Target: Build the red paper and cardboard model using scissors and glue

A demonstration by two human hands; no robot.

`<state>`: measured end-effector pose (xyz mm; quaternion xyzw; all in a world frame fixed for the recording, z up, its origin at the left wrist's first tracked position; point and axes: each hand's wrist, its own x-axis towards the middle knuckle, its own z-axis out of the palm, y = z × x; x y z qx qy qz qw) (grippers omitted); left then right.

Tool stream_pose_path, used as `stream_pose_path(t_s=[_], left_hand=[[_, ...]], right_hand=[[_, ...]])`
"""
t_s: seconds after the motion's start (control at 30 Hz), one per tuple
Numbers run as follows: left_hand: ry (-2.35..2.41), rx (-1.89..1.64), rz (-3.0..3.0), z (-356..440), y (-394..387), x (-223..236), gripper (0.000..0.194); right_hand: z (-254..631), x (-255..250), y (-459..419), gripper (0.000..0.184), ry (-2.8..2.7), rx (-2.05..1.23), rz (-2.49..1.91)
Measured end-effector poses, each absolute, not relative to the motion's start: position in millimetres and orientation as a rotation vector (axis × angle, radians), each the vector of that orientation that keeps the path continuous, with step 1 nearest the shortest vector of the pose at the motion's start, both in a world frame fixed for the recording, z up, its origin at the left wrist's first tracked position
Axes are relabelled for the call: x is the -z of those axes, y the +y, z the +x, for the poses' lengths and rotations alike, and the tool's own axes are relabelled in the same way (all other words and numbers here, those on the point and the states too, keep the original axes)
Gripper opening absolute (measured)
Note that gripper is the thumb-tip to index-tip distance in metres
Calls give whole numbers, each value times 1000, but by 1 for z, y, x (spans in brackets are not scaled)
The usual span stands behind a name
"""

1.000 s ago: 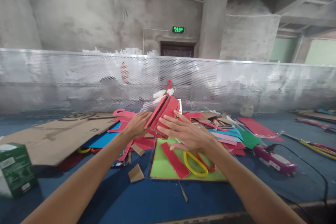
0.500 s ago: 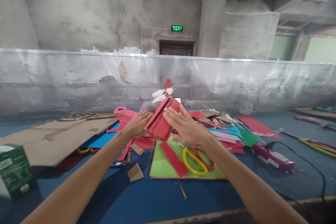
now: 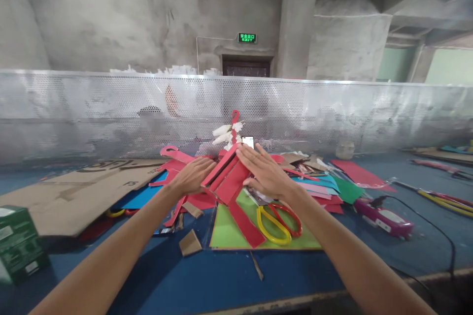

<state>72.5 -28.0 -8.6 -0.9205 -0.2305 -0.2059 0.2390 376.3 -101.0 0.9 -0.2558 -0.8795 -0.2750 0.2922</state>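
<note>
A red cardboard box-like piece is held tilted above the middle of the table, with dark slots between its folded panels. My left hand is closed on its left side, its fingertips hidden behind it. Against the upper right edge, my right hand lays its outstretched fingers flat, thumb apart. Below the piece, a red strip rests on a light green sheet. Beside the strip lie scissors with yellow and red handles. A red hooked stem with white flowers rises behind the piece.
A flat brown cardboard sheet and a green box are on the left. Coloured paper scraps are heaped right of centre. A purple corded device lies farther right. A perforated metal screen stands along the back.
My right hand has slid up the red piece from its front face to its upper right edge. The piece has tipped and dropped slightly. My left hand stays on it.
</note>
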Motion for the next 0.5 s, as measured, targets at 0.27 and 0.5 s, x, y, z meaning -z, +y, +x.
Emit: stream_pose_path(t_s=[0.27, 0.5], left_hand=[[-694, 616, -2547, 81, -34, 1, 51], [-846, 656, -2462, 59, -23, 2, 54]], right_hand=[[353, 5, -116, 88, -2348, 737, -644], [324, 13, -134, 66, -2629, 635, -83]])
